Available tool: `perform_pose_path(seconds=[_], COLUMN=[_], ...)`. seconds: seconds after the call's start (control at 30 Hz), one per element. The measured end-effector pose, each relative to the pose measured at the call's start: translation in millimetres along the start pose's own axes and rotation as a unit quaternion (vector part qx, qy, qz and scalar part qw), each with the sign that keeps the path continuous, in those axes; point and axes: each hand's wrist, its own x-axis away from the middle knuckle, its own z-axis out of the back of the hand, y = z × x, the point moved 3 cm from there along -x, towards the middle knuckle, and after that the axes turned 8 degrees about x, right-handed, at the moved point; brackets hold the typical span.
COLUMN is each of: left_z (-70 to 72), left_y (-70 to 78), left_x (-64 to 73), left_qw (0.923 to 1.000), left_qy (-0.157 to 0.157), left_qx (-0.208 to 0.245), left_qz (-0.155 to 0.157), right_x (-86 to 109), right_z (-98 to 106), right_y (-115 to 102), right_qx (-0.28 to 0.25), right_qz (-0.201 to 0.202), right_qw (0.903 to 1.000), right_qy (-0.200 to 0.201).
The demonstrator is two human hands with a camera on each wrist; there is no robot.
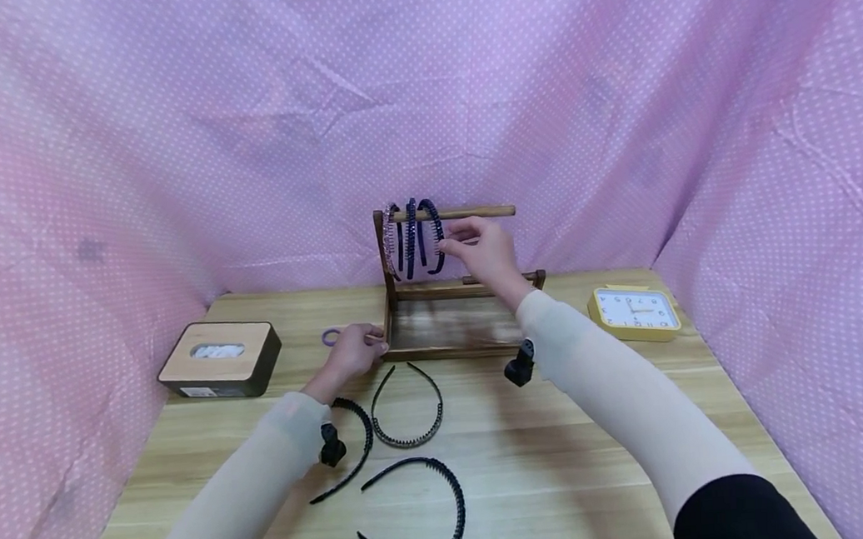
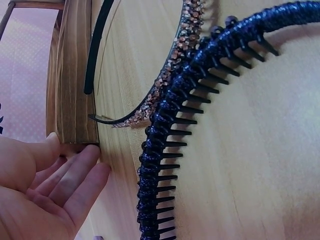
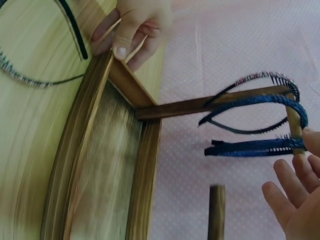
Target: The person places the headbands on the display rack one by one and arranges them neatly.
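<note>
My left hand (image 1: 354, 350) grips the near left corner of a wooden stand (image 1: 452, 353), thumb on the rim and fingers below it. At the stand's upper bar (image 1: 483, 211), my right hand (image 1: 485, 253) pinches the edge of the outermost dark blue headband (image 1: 437, 219). Further left on that bar hang another dark blue headband (image 1: 411, 237) and a pinkish glittery one (image 1: 389, 239). A toothed dark blue headband (image 2: 167, 107) lies near my left wrist, beside a copper-glitter headband (image 1: 409, 444). A black toothed headband (image 1: 459, 501) is closest to the front.
A tissue box (image 1: 215, 351) with a wooden lid stands at the left. At the right lies a yellow-framed clock (image 1: 633, 312). A small purple ring (image 1: 328, 337) sits by my left hand. A short lower peg (image 1: 500, 278) crosses the stand's right side. Pink dotted cloth (image 1: 421, 120) hangs behind.
</note>
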Motion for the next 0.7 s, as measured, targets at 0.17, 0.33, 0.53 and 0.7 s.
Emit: perform_pose_path(seconds=[0.17, 0.33, 0.53, 0.7], left_z=[1.5, 1.7, 0.4, -1.4], left_y=[1.3, 2.9, 3.8, 3.8], left_x=[0.6, 1.9, 3.1, 2.9], left_qw=[1.0000, 1.0000, 1.0000, 1.0000], left_qy=[-0.001, -0.005, -0.004, 0.002], left_qx=[0.000, 0.007, 0.007, 0.007], left_qz=[-0.005, -0.002, 0.005, 0.006], right_x=[10.1, 28.5, 56.5, 79.9], right_z=[30.8, 64.8, 92.5, 94.3], right_y=[11.0, 44.0, 104.4, 151.3], right_qx=[0.026, 0.040, 0.048, 0.062], right_qz=[0.014, -0.008, -0.060, -0.106], right_qw=[0.9995, 0.9991, 0.9966, 0.9909], right_qy=[-0.005, -0.010, -0.030, -0.055])
